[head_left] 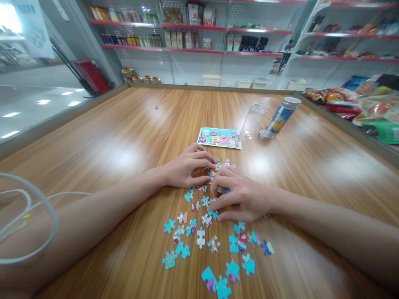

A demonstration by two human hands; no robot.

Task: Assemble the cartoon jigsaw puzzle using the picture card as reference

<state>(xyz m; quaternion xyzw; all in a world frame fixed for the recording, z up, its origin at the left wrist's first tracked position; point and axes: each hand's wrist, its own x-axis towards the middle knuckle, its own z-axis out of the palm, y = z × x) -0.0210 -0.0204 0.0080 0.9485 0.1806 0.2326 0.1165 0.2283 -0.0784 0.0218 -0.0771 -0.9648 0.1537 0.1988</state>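
Your left hand and right hand, fingers bent over small knobby blue cardboard puzzle pieces, centre frame, grip unclear.

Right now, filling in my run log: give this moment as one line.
left hand: at piece cluster | right hand: on loose pieces | table: picture card, clear jar, tube behind

My left hand and right hand hide some joined puzzle pieces; whether either grips one, I cannot tell. The white cable runs off the left edge.
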